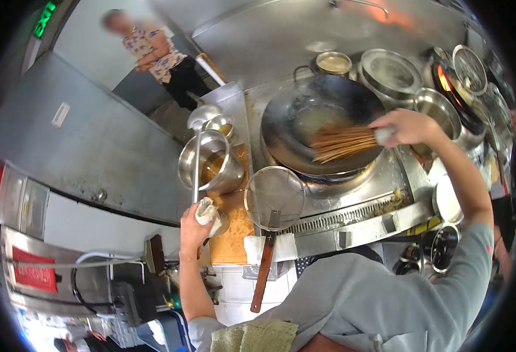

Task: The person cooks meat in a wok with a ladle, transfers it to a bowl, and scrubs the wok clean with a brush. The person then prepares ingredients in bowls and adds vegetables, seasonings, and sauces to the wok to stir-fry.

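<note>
My right hand is wrapped round the pale bound end of a bamboo brush, whose bristles lie inside a large black wok on the stove. A little cloudy liquid shows in the wok. At the left, my left hand is closed on a white cloth, beside the lower end of a long metal handle. That handle crosses a steel pot with brownish contents. A round mesh strainer with a wooden handle lies between my left hand and the wok.
A wooden board lies under the pot. Steel bowls stand behind it. Lidded pots and an open pot are right of the wok, near a flame. Another person stands at the upper left with folded arms.
</note>
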A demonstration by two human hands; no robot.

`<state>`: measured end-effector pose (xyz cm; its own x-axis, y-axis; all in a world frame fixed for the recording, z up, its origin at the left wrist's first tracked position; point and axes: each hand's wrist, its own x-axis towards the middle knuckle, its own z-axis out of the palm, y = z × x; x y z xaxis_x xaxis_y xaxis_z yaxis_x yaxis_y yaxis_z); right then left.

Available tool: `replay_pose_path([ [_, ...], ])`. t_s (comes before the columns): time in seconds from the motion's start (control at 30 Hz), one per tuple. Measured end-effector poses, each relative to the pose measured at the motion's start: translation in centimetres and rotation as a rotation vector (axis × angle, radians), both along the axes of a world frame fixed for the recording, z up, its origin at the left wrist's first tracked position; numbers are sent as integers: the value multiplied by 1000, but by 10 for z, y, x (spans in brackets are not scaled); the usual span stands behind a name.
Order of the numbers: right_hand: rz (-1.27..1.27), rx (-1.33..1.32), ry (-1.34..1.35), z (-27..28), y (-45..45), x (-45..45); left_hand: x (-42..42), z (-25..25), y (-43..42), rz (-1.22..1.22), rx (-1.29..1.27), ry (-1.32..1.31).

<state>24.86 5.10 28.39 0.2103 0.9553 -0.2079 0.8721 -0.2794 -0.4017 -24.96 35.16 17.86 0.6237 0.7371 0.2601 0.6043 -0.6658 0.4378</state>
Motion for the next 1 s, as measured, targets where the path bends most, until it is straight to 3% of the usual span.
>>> replay_pose_path([
  [0.03,81,-41,-33,-37,25,12,0,-7,10,33,-13,27],
  [0.1,-86,-322,216,-71,89,5,5,-16,24,55,-29,24],
  [0.13,-102,-248,292,-100,119,11,12,-16,32,60,-56,13],
  [0.17,-368,-131,463,-123,143,16,17,-18,37,69,-84,-1],
  [0.27,-401,-86,592,-133,161,-2,26,-15,47,97,-134,18],
  [0.43,-86,-351,368,-74,54,2,22,-22,48,169,-237,120],
  [0.53,-108,-603,108,-31,42,27,26,-12,46,170,-347,181],
  [0.6,36,-471,-166,-102,99,76,30,-3,40,131,-314,249],
  [0.63,109,-398,-308,-126,124,91,26,-6,36,93,-74,261],
  [0.7,-349,-369,55,-96,141,41,26,-18,27,18,411,277],
  [0.77,-266,-197,-85,-107,129,20,34,1,-12,-4,38,-90],
  [0.8,-136,-231,-171,-120,120,33,39,12,-40,-13,-309,-364],
  [0.83,-131,-305,-134,-100,104,35,47,13,-58,-21,-652,-650],
  [0.9,-73,-420,-170,-65,80,48,26,-26,-58,-145,-596,-748],
  [0.97,-82,-463,-154,-84,98,92,35,-22,-84,-152,-759,-770],
  [1.0,-38,-408,-271,-105,125,100,44,-29,-91,-150,-805,-831],
])
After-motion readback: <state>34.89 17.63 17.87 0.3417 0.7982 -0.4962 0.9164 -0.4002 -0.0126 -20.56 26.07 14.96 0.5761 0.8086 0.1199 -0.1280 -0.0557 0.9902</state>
